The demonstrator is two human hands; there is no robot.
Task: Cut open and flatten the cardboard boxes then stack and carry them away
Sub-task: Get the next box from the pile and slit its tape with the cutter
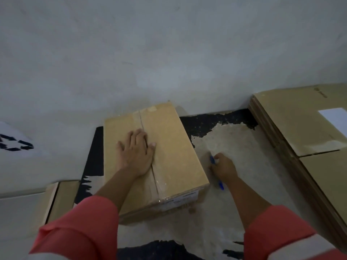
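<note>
One closed cardboard box (pixel 157 156) at centre of frame, standing on a worn floor (pixel 244 143) against a grey wall, clear tape along its top seam, one printed label on its near side. One stack of flattened cardboard (pixel 293 128) at right edge, several sheets deep, exact count unclear. One further brown cardboard piece (pixel 63 199) at lower left. Two hands, two coral sleeves. Left hand (pixel 135 152) palm down on the box top, fingers straight and spread, thumb across the taped seam. Right hand (pixel 223 166) just right of the box, low near the floor, fingers curled tight round one blue-handled tool (pixel 221 184), its blade hidden.
</note>
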